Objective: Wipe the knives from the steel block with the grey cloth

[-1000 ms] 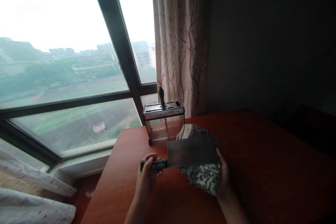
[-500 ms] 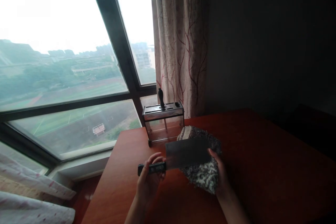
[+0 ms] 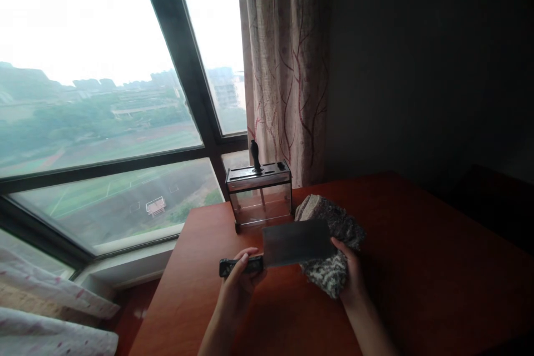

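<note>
My left hand [image 3: 240,283] is wrapped round the black handle of a cleaver [image 3: 294,242], whose broad dark blade points right above the table. Behind and below the blade, my right hand [image 3: 352,270] grips a shaggy grey-and-white cloth [image 3: 329,275]. The right thumb lies by the blade's far end; the other fingers are hidden by the cloth. Farther back stands a clear-sided knife block [image 3: 261,178] with a metal slotted top. One knife with a black handle [image 3: 255,154] is upright in it.
The reddish wooden table [image 3: 417,267] spreads under both hands. Its left edge runs beside the large window [image 3: 104,167]. A patterned curtain [image 3: 287,67] hangs behind the knife block, and another curtain [image 3: 50,328] is at lower left.
The cloth has shifted right along the blade with my right hand's fingers behind it. My left hand has changed its hold slightly, with the cleaver nearly where it was.
</note>
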A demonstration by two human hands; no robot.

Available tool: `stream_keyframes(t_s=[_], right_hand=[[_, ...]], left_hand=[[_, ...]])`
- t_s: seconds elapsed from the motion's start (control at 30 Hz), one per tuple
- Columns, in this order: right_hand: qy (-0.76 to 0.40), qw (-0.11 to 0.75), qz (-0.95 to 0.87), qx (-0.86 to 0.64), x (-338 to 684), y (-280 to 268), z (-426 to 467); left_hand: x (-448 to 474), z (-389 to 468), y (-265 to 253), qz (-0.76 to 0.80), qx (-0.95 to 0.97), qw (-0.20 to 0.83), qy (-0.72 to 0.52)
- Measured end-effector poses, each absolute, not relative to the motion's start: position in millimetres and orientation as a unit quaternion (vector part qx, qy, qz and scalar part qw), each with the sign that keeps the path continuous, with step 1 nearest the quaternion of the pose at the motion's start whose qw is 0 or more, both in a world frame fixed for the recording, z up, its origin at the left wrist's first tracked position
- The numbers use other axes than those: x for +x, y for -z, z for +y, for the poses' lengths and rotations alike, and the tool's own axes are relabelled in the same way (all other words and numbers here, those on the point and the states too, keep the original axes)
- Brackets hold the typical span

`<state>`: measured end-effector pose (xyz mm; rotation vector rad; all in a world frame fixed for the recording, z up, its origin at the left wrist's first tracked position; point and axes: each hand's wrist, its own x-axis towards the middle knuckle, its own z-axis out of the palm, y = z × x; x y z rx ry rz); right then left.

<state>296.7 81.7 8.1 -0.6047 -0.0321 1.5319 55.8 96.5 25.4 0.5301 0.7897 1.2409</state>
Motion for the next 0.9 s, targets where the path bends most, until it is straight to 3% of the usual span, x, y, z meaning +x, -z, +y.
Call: stream_keyframes(t_s=[0.17,0.3,0.4,0.5,0.6,0.73,0.9], right_hand=[[-0.561,0.758,-0.018,-0.331,307,-3,84],[-0.377,0.798,-0.073,-0.465,300,9,86],[-0.236,0.720,-0.328,-0.564,286,18,86],[-0.088,0.540,-0.616,-0.567,268,15,85],[0.024,0.399,-0.706,-0.585,249,2,81],[0.069,0.334,-0.748,-0.570,226,-8,71],[0.066,0.336,-0.780,-0.524,216,-5,67]], left_hand=[[51,101,-23,0.350,0.198,0.699,-0.592],[49,104,-19,0.337,0.195,0.700,-0.598],[52,103,-15,0.319,0.200,0.723,-0.579],[56,100,-14,0.287,0.204,0.753,-0.556],[61,97,-15,0.255,0.213,0.770,-0.545],[65,94,-15,0.268,0.198,0.782,-0.527],[68,92,-13,0.315,0.157,0.795,-0.495]])
